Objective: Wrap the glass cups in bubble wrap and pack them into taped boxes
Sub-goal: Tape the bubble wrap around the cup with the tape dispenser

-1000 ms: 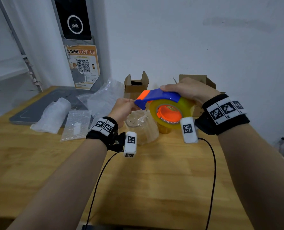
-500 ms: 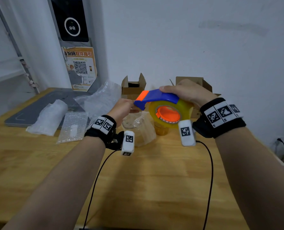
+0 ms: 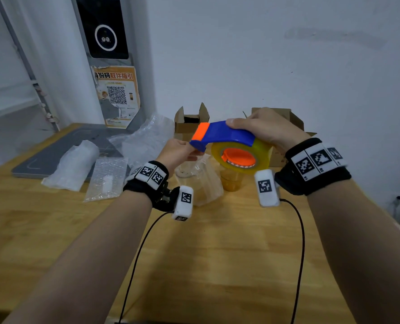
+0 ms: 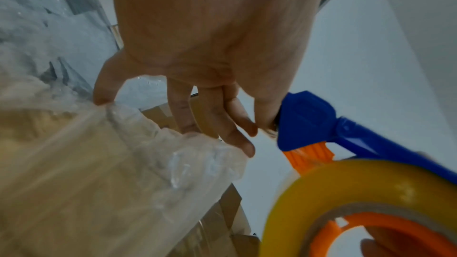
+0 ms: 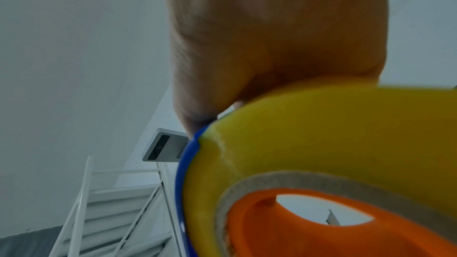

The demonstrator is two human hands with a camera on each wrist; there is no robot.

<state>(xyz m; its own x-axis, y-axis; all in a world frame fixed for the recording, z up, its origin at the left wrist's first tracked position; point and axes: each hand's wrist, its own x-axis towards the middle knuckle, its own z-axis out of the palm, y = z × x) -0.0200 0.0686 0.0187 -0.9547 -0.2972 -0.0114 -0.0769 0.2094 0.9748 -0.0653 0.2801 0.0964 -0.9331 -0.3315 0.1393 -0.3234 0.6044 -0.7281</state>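
My right hand (image 3: 266,127) grips a blue and orange tape dispenser (image 3: 227,134) from above, its yellow tape roll (image 3: 262,148) hanging under the palm. The same roll (image 5: 309,134) fills the right wrist view. My left hand (image 3: 178,153) meets the dispenser's blue nose (image 4: 304,120), where thumb and forefinger pinch the tape end. Its other fingers (image 4: 183,116) hang over a cup wrapped in bubble wrap (image 3: 199,181), which stands on the table below. An unwrapped amber glass cup (image 3: 231,181) stands just right of it.
Two open cardboard boxes (image 3: 189,122) (image 3: 295,120) stand at the back by the wall. Loose bubble wrap (image 3: 145,139), a rolled bundle (image 3: 75,164) and a small bubble bag (image 3: 105,178) lie left, partly on a grey mat (image 3: 44,157). Wrist cables trail over the wooden table (image 3: 217,253).
Both hands keep their hold on the dispenser and the tape end. The whole group has drifted only slightly in the head view.
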